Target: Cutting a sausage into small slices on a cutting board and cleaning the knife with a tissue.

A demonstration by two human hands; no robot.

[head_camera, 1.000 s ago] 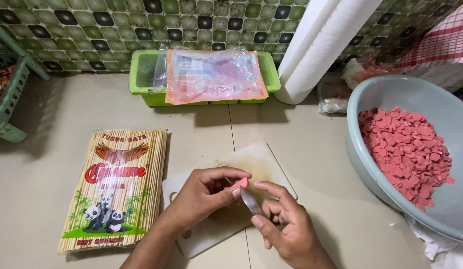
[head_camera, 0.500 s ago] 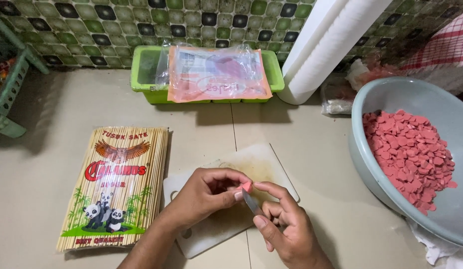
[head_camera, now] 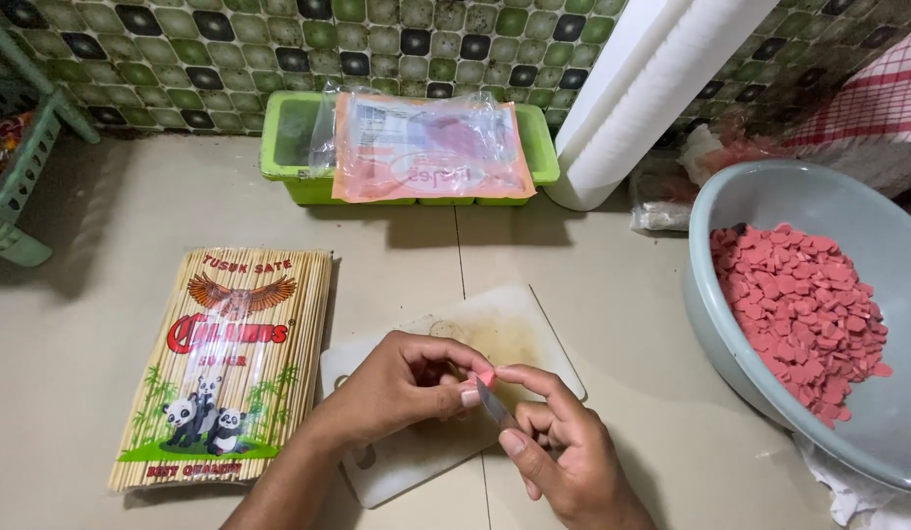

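Over the cutting board (head_camera: pixel 534 329) near the middle of the surface (head_camera: pixel 102 294), the left hand (head_camera: pixel 401 383) pinches a small pink piece (head_camera: pixel 486 378) in its grip. The right hand (head_camera: pixel 563 447) is clamped on a small knife (head_camera: pixel 492 402), blade touching the piece. A skewer pack (head_camera: pixel 230 363) lies left; a bowl (head_camera: pixel 730 196) of pink slices (head_camera: pixel 804 314) sits right.

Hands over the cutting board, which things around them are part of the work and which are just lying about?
In use:
left hand pinching a small pink piece
right hand holding a small knife
white cutting board under both hands
grey bowl of pink slices, likely the same stuff

Lying about:
pack of bamboo skewers
green tray with a plastic bag
white roll
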